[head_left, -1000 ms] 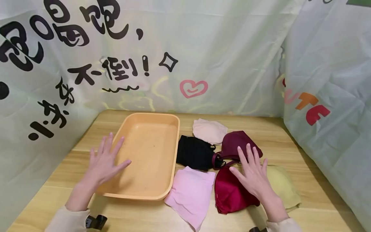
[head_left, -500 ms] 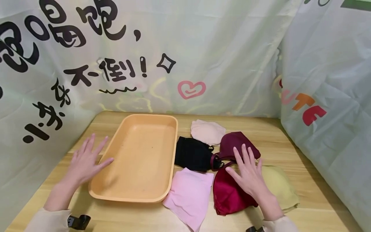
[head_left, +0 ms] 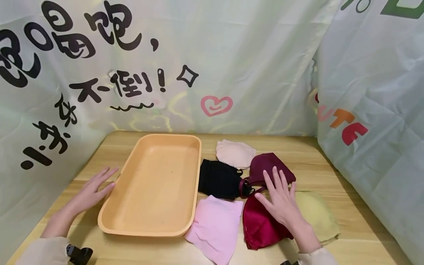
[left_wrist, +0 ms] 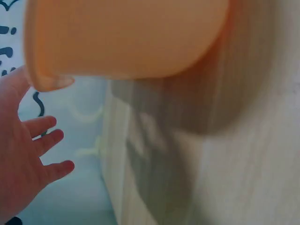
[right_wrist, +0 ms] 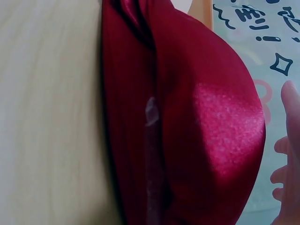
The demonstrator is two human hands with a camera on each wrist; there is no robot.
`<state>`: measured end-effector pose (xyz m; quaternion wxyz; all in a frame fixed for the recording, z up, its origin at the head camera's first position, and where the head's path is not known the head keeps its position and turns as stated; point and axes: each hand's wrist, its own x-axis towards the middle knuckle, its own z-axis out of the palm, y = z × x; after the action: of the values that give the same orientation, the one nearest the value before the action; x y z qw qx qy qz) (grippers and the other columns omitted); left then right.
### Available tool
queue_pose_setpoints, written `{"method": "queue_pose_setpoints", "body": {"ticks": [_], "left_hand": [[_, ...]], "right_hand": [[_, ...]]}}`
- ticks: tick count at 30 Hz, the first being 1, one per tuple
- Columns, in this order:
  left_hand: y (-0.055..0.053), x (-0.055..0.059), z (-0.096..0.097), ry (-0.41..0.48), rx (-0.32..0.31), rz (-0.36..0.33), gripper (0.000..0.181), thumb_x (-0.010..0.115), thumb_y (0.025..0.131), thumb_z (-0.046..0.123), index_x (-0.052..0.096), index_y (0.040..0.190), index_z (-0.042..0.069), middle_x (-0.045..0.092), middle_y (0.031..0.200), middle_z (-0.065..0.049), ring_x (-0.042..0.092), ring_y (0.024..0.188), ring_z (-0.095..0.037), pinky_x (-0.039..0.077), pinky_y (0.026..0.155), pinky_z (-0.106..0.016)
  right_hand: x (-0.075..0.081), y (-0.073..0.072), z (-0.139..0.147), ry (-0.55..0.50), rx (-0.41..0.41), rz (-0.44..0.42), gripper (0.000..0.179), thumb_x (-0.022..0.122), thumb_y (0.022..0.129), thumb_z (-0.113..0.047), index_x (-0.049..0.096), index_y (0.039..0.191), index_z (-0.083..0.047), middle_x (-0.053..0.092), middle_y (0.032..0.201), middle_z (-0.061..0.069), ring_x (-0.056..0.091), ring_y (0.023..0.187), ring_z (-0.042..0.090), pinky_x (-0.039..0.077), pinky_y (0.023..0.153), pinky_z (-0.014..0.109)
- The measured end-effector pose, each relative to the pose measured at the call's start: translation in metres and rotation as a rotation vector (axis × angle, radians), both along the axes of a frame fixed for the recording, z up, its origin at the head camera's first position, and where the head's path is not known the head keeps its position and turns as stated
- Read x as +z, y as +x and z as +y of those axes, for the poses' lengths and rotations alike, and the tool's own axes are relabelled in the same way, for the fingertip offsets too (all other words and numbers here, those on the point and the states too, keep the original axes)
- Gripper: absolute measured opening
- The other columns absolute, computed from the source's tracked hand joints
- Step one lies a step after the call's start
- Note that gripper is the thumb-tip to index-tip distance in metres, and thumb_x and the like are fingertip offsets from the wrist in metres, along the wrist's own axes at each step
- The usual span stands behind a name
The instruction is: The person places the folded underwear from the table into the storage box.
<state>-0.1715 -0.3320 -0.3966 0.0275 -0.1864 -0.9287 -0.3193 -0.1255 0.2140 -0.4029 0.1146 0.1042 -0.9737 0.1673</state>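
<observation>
An orange plastic tray (head_left: 99, 221) stands on the left of the table. My left hand (head_left: 88, 195) is at its left rim, fingers straight; in the left wrist view that hand (left_wrist: 23, 159) has a fingertip overlapping the rim (left_wrist: 40, 79), and contact is hard to tell. My right hand (head_left: 281, 202) is spread above a folded dark red satin bra (head_left: 261, 228), holding nothing. Behind that bra lies a maroon bra (head_left: 269, 165) with thin straps. In the right wrist view the red bra (right_wrist: 220, 122) fills the middle, with part of the right hand (right_wrist: 293, 140) at the edge.
Right of the tray lie a black garment with straps (head_left: 218, 180), a pale pink folded garment (head_left: 235, 152) and a pink folded garment (head_left: 216, 224). A yellow-green folded garment (head_left: 316, 213) is partly behind the right forearm. Printed cloth (head_left: 258, 73) walls the wooden table (head_left: 357, 228).
My left hand has moved from above the tray out to its left rim, and lower. The right hand stays over the red bra. The head view has tilted and shifted slightly.
</observation>
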Motion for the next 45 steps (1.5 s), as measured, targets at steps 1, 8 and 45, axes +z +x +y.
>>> {"method": "queue_pose_setpoints", "body": {"ticks": [1,8,45], "left_hand": [[-0.001,-0.003,-0.001,0.008,-0.006,0.001,0.051,0.048,0.094,0.019,0.031,0.142,0.007,0.016,0.139,-0.04,0.017,0.12,-0.062,0.013,0.084,-0.074],[-0.002,-0.021,-0.006,0.083,-0.016,-0.042,0.047,0.044,0.096,0.017,0.034,0.139,0.003,0.025,0.138,-0.036,0.021,0.129,-0.044,0.018,0.105,-0.049],[-0.011,-0.04,0.011,0.278,-0.105,-0.063,0.039,0.028,0.099,0.009,0.033,0.134,-0.009,0.03,0.139,0.008,0.018,0.117,0.022,0.017,0.088,0.001]], "right_hand": [[0.0,0.0,0.0,0.002,0.0,0.003,0.074,0.051,0.088,-0.048,0.026,0.143,-0.006,0.01,0.149,0.023,0.006,0.134,0.041,0.005,0.095,0.07],[0.0,-0.001,-0.005,0.014,-0.003,0.019,0.072,0.052,0.087,-0.045,0.028,0.143,-0.007,0.012,0.15,0.022,0.009,0.134,0.04,0.008,0.095,0.07],[0.011,-0.055,-0.026,-0.138,0.2,-0.242,0.069,0.055,0.09,-0.033,0.027,0.139,0.007,0.035,0.138,0.028,0.031,0.126,0.044,0.028,0.1,0.053]]}}
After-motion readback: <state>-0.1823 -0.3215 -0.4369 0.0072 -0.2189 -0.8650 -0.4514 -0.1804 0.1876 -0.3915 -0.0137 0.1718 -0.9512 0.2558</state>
